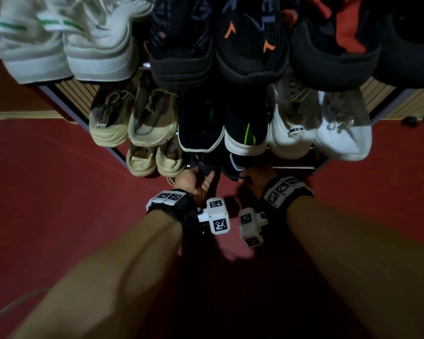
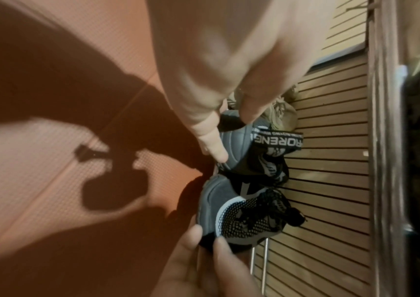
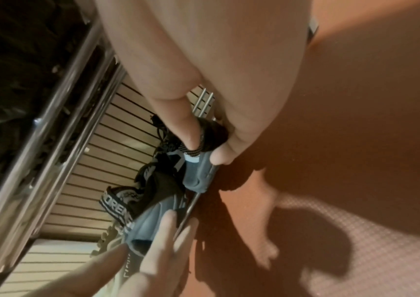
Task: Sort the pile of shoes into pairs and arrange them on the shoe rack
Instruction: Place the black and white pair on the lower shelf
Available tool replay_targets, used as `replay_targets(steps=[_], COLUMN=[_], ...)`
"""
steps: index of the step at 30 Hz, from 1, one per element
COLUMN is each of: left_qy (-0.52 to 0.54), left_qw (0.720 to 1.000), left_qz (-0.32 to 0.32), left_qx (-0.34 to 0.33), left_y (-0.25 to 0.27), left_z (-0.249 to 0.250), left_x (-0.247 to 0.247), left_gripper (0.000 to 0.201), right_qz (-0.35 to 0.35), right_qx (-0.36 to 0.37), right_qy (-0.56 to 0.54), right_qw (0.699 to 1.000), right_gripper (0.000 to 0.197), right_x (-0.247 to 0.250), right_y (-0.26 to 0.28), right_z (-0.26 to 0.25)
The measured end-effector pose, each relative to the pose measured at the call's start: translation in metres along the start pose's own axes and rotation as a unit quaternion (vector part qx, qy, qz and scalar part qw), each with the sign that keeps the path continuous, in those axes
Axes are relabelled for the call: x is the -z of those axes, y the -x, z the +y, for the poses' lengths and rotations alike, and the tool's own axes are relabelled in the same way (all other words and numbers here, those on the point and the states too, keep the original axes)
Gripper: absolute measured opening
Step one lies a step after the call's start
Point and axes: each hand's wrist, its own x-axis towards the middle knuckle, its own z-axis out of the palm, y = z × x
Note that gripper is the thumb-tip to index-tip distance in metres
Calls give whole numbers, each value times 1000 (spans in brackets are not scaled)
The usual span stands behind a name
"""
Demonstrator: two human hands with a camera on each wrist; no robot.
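Rack [image 1: 291, 167], bottom tier. My left grip [image 1: 192, 179]: flat fingers against strap shoe [image 2: 254, 144]. My right grip [image 1: 255, 177]: pinching mesh shoe [image 2: 239, 219] by its heel. Hazard: uneven push tips either off the front rail [image 3: 190, 208].

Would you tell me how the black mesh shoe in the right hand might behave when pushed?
The black mesh shoe looks soft on top, so it likely flexes where the right hand pinches it. Its grey heel looks rubbery and probably resists sliding.
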Motion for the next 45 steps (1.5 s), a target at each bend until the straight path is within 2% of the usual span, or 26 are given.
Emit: replay_targets(steps=[5, 9, 15, 17, 20, 24, 26, 28, 30, 31, 34, 36, 38, 41, 43, 45], left_qy=[-67, -125, -133, -146, -171, -197, -212, -241, -255, -256, -253, -270, -284, -307, -304, -308], left_qw=[997, 988, 990, 989, 984, 978, 974, 966, 961, 959, 957, 952, 948, 939, 936, 929], left_qz=[27, 74, 37, 35, 40, 57, 70, 92, 107, 116, 117, 107, 90, 78, 75, 81], left_qx=[29, 59, 33, 10, 39, 50, 29, -4, -29, -46, -86, -95, -106, -135, -164, -188], left_y=[4, 4, 6, 10, 20, 44, 58, 73, 91, 99, 121, 145, 169, 207, 237, 266], left_z=[2, 1, -5, -8, -4, 7, 14, 25, 37, 42, 52, 56, 62, 76, 87, 99], left_x=[2, 11, 10, 12, 19, 32, 39, 43, 43, 44, 48, 44, 40, 33, 29, 27], left_gripper=[25, 21, 25, 39, 21, 11, 12, 12, 6, 9, 34, 38, 29, 6, 15, 12], right_qz=[-1, -38, -37, -23, -22, -25, -30, -28, -34, -41, -49, -61, -81, -104, -108, -115], right_qx=[1, -26, -53, -57, -37, -60, -79, -91, -104, -108, -102, -83, -52, -21, -4, 12], right_qy=[4, 91, 82, 61, 96, 133, 137, 133, 134, 129, 124, 143, 164, 184, 186, 192], right_qw=[1000, 995, 995, 996, 994, 989, 987, 987, 985, 985, 986, 984, 982, 977, 977, 975], right_gripper=[30, 22, 17, 19, 17, 12, 7, 15, 9, 4, 20, 25, 22, 5, 7, 8], right_x=[6, 16, 12, 7, 2, -6, -18, -27, -33, -33, -35, -39, -41, -41, -41, -41], right_y=[0, 0, 6, 7, 11, 25, 31, 37, 47, 54, 72, 94, 121, 162, 188, 215], right_z=[0, 5, 2, 3, 10, 22, 23, 18, 8, 2, -15, -29, -41, -65, -84, -105])
